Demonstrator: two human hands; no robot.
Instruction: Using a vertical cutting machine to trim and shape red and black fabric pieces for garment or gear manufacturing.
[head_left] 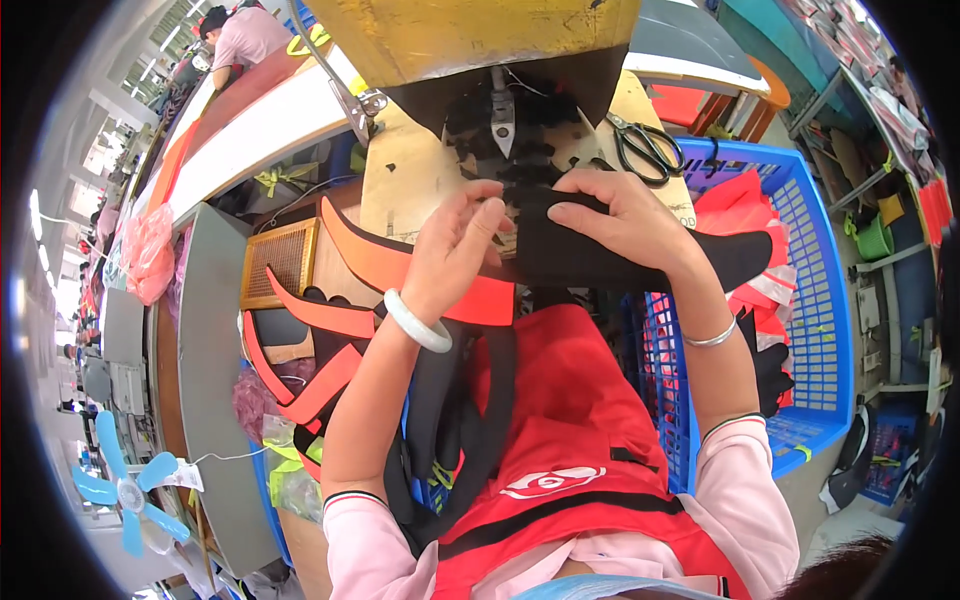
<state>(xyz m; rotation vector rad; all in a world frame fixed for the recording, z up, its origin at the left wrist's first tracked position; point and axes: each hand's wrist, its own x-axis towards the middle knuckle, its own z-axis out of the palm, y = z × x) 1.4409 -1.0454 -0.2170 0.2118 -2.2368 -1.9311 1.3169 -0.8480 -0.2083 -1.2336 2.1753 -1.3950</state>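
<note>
My right hand (pixel 625 215) grips a long black fabric piece (pixel 590 250), thumb on top; the piece reaches right past my wrist. On the left, my left hand (pixel 455 245) is bent with thumb and index fingertips close together. Whether anything lies between them is hidden. Under that hand is a curved orange piece with black edging (pixel 365 245), running toward my lap. Just beyond both hands, the pointed metal tip (pixel 503 130) of a yellow machine (pixel 480 35) hangs over its worktop, dark scraps around it.
Black-handled scissors (pixel 648 152) lie on the wooden worktop (pixel 395 190), right of the machine. A blue plastic basket (pixel 820 300) with red and black pieces stands at my right. More orange-and-black strips (pixel 320 315) hang at left, near a blue fan (pixel 130 490). Another person (pixel 248 45) sits far left.
</note>
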